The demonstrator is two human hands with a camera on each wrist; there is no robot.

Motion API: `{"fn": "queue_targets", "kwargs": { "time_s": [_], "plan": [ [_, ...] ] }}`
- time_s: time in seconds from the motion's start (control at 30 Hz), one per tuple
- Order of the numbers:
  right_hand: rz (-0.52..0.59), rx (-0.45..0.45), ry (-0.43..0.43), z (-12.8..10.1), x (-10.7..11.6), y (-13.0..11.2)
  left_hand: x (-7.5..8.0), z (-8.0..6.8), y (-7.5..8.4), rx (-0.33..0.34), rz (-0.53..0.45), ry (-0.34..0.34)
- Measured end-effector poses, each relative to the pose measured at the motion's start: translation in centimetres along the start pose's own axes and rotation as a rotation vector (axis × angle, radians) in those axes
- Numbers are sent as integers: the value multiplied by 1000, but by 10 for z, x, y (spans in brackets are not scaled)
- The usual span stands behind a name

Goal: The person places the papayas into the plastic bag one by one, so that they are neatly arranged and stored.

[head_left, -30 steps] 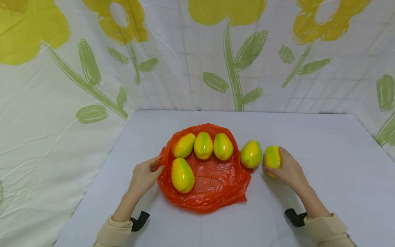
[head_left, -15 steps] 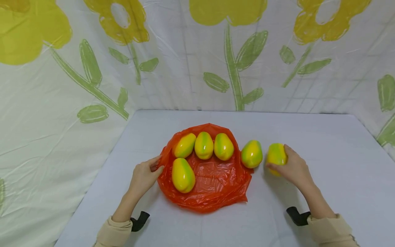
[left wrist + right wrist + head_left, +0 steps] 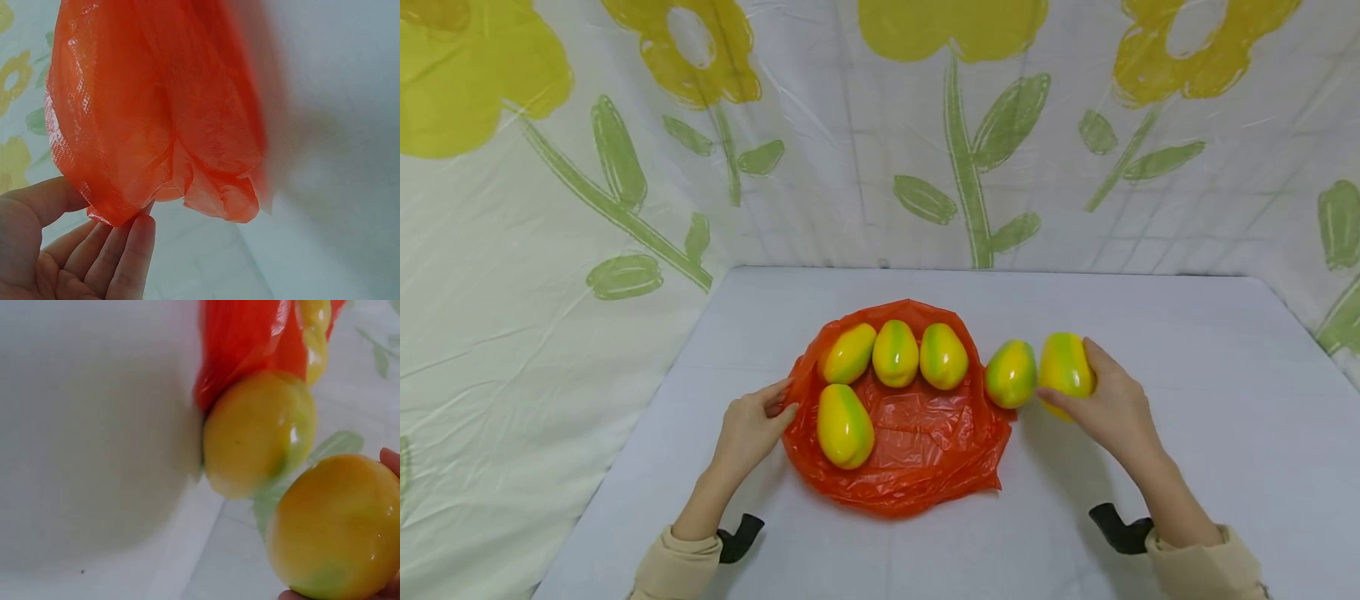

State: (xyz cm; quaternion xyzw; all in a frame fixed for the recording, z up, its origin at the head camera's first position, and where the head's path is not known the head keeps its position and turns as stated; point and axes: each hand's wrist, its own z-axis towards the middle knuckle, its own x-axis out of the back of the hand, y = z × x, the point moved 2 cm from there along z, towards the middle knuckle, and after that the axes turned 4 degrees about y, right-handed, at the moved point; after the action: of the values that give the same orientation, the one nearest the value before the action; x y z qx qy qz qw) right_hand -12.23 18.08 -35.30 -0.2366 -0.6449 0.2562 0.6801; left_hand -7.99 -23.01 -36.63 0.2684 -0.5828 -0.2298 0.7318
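Fingers of right hand (image 3: 1112, 408) curl round a yellow-green mango (image 3: 1064, 367), thumb under, held just off the white table (image 3: 1187, 400). Just past its fingertips, twd the bag, a 2nd mango (image 3: 1011, 374) sits on the table against the edge of the orange plastic bag (image 3: 917, 454); the two fruits nearly touch. Left hand (image 3: 748, 429) lies at the bag's other edge, fingers fairly straight, tips on the plastic rim w/ thumb alongside. Beyond those fingertips, on the bag: one mango near (image 3: 844, 426), 3 more in a row behind (image 3: 895, 353).
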Motion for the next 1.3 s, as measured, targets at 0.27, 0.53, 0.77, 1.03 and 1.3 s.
{"fn": "queue_targets", "kwargs": {
  "time_s": [0.27,0.53,0.77,1.03,1.3],
  "plan": [
    [56,29,11,-11,-5,-25,-1,0,0,-6,-5,-2],
    [168,-12,-16,-16,-21,-41,-1,1,-1,-8,-1,0],
    [280,-19,-69,-18,-32,-51,-2,1,-1,-15,3,-1],
    [323,-26,-103,-21,-50,-62,-3,2,0,-14,-8,-6],
    [345,6,-114,-24,-71,-71,-4,3,0,-5,3,-8]
  ]
}}
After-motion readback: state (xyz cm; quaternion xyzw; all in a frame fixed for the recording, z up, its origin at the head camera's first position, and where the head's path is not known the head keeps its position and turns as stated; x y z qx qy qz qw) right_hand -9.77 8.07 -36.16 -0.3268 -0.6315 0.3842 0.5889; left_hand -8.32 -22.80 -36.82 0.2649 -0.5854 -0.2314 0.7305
